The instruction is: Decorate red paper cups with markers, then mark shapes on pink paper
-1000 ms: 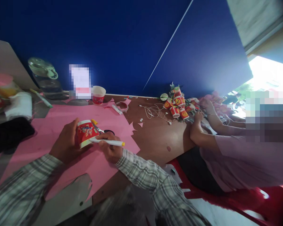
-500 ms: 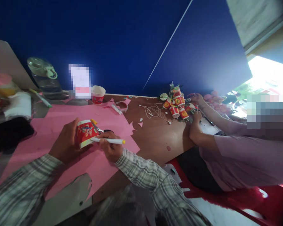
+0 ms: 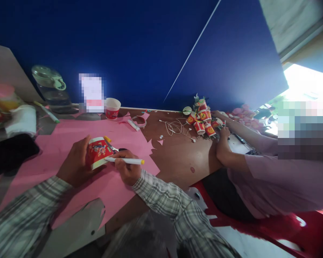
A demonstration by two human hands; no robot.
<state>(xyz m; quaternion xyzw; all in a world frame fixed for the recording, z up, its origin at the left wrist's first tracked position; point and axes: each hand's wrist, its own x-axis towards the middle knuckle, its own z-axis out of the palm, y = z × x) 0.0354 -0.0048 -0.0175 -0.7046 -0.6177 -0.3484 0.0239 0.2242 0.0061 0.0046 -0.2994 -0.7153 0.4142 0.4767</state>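
My left hand (image 3: 79, 161) is wrapped round a red paper cup (image 3: 99, 151) with a printed picture, tilted on its side. The cup's yellow-tinted rim faces down toward my right hand (image 3: 129, 171). Pinched in that right hand is a white marker (image 3: 127, 161) with a yellow end; its tip is at or very near the cup's rim. Behind the cup lie scissors (image 3: 113, 147), partly covered by the cup and my fingers. A small yellow piece (image 3: 107, 139) shows at the cup's upper right. Pink paper (image 3: 70, 130) spreads under both hands.
Another paper cup (image 3: 112, 109), a tape roll (image 3: 140, 122) and a glue tube (image 3: 134, 125) stand or lie behind. A white cable (image 3: 174, 127) crosses the brown table. Further right are decorated cups (image 3: 199, 126) by a co-worker's arms (image 3: 238, 157). A water bottle (image 3: 52, 93) and black phone-like object (image 3: 12, 154) are left.
My right hand and the marker have shifted very slightly right, with the tip still by the rim. The co-worker's far hand has lowered behind the decorated cups.
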